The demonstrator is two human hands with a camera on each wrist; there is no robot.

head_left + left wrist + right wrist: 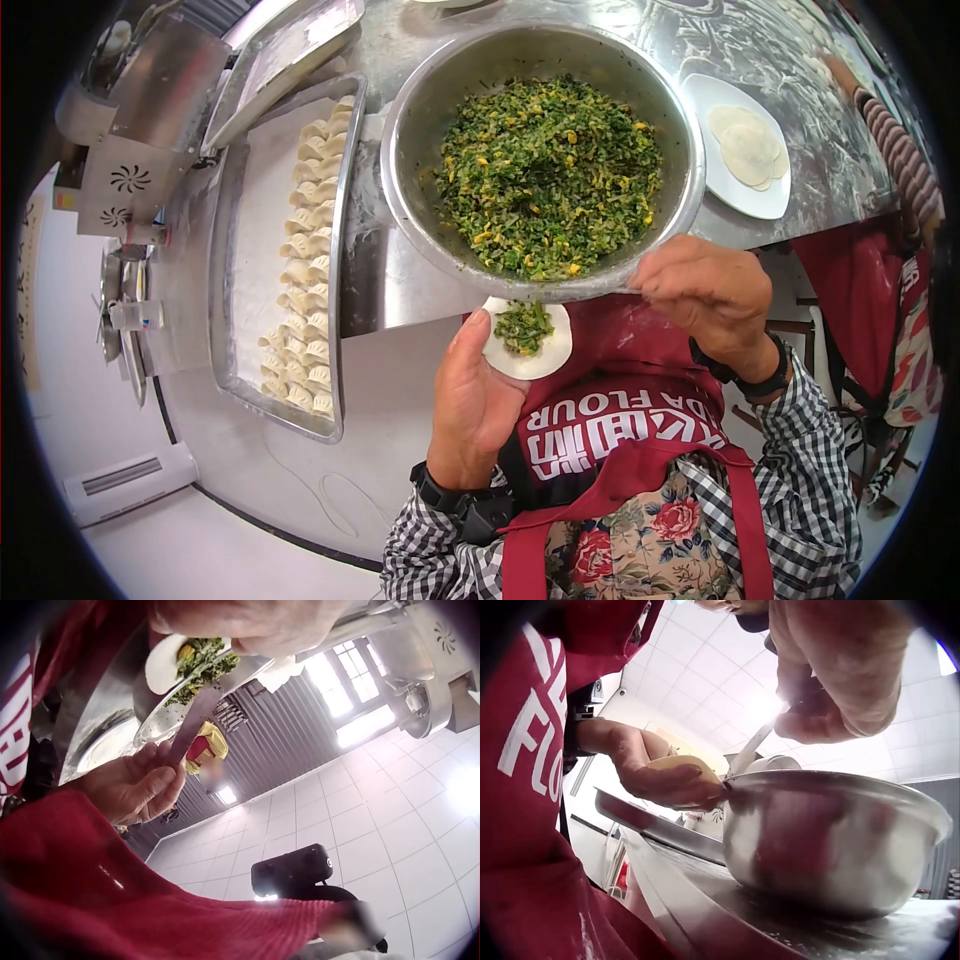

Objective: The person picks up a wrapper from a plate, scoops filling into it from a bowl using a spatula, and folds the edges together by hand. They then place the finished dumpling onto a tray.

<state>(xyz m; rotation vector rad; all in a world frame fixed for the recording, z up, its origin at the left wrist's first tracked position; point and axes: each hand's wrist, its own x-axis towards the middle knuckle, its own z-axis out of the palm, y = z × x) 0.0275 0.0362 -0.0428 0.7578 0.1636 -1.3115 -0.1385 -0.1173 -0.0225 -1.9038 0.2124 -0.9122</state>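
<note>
Left hand [478, 400] holding topped wrapper [552, 357], right hand [715, 298] gripping blade [193, 726], seemingly metal, wrist views only

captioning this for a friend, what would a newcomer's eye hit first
Probably the big metal bowl of chopped green and yellow filling, top centre. Next, the round white wrapper in the left hand, just below the bowl, with filling on it. Then the pleated dumplings in the long tray at left.

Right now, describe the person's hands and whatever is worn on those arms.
The left hand and right hand are gloveless. Each wrist has a black strap, the left also a blocky black device. Both checked sleeves are black and white.
</note>
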